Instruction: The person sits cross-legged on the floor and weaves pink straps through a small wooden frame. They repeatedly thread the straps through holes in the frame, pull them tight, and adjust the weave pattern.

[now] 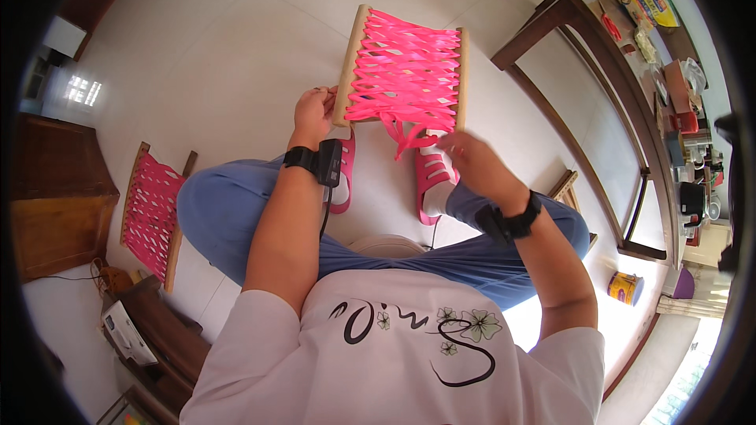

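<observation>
In front of me is a small stool with a seat of crisscrossed pink plastic cord laced between two wooden rails. My left hand grips the left wooden rail near its lower end; some fingers are hidden behind it. Below the seat's near edge hangs a loose loop of pink cord. It runs to the fingertips of my right hand, which pinch its end beside the lower right corner. That hand is slightly blurred. Under the near edge, my feet in pink slippers rest on the floor.
A second stool with a pink woven seat stands left of my knee. Part of another wooden frame shows behind my right knee. A long dark wooden table bearing many items runs along the right. A round tub sits on the floor.
</observation>
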Available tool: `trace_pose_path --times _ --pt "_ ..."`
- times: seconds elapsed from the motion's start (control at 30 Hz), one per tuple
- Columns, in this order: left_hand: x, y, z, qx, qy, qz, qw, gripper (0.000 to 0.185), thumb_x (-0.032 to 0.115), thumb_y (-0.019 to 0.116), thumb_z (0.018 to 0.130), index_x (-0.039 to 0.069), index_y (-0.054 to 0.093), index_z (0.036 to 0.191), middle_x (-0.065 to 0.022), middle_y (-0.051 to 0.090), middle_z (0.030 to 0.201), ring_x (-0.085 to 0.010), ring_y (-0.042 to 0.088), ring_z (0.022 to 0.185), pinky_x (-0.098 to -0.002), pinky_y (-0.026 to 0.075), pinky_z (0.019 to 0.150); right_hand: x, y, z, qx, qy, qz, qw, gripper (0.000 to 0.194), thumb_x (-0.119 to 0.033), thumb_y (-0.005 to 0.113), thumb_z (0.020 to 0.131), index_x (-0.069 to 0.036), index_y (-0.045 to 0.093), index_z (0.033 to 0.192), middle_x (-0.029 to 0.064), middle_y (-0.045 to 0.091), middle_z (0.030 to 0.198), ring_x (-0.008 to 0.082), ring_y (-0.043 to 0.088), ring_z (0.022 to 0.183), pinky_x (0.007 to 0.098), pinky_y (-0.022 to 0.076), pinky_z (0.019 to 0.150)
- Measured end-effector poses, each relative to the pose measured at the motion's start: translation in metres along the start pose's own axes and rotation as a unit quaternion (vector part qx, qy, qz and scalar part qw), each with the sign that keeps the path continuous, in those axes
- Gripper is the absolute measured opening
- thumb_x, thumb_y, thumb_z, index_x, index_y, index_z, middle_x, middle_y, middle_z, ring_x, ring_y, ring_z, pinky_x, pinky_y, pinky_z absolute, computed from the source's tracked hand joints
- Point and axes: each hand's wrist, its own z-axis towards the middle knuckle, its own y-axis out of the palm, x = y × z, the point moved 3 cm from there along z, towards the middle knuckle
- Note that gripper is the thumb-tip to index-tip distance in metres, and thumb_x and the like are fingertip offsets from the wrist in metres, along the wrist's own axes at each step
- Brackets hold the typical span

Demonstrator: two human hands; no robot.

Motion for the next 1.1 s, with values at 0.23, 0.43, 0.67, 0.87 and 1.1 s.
trace_pose_path --times 0.23,0.43,0.67,0.87,1.1 --pt "0.016 -0.02 0.021 0.082 0.008 0.009 0.997 0.009 0.005 0.043 0.099 0.001 0.051 0.101 -0.0146 0.061 0.099 -0.0316 0.064 0.097 -0.0481 0.056 0.092 0.068 0.001 0.074 0.206 0.001 -0.237 0.95 0.043 -0.002 0.049 0.093 0.0 0.053 0.136 0.022 0.045 0.147 0.0405 0.04 0.138 0.0415 0.0324 0.116" --pt "0.112 -0.069 0.077 0.061 0.119 0.061 0.989 0.011 0.001 0.044 0.093 0.0 0.053 0.088 -0.0115 0.055 0.078 -0.0244 0.058 0.071 -0.0411 0.056 0.073 0.095 0.015 0.082 0.258 -0.07 -0.251 0.93 0.053 0.005 0.048 0.091 -0.001 0.046 0.143 0.0205 0.038 0.154 0.0437 0.031 0.143 0.0438 0.0298 0.119" --pt "0.356 -0.113 0.102 0.049 0.315 0.387 0.865 0.012 0.01 0.055 0.094 0.007 0.055 0.081 -0.0023 0.052 0.068 -0.0128 0.047 0.053 -0.028 0.041 0.05 0.09 0.018 0.08 0.295 -0.076 -0.195 0.932 0.055 0.006 0.048 0.091 -0.003 0.044 0.145 0.0209 0.036 0.154 0.0444 0.03 0.143 0.0452 0.0264 0.121" --pt "0.471 -0.176 0.044 0.166 0.319 0.405 0.84 0.009 0.011 0.057 0.092 0.01 0.062 0.099 0.0007 0.054 0.078 -0.0112 0.051 0.063 -0.0248 0.041 0.053 0.087 0.023 0.079 0.315 -0.049 -0.229 0.92 0.052 0.003 0.049 0.094 -0.004 0.045 0.145 0.0197 0.039 0.154 0.0438 0.031 0.144 0.0465 0.0299 0.118" --pt "0.265 -0.078 0.016 -0.038 0.139 0.468 0.872 0.024 0.021 0.058 0.098 0.01 0.07 0.116 0.0104 0.042 0.072 -0.0045 0.037 0.063 -0.0223 0.032 0.054 0.088 0.024 0.082 0.304 -0.04 -0.236 0.922 0.048 0.0 0.048 0.096 -0.004 0.046 0.143 0.0191 0.039 0.154 0.044 0.03 0.144 0.0462 0.031 0.118"
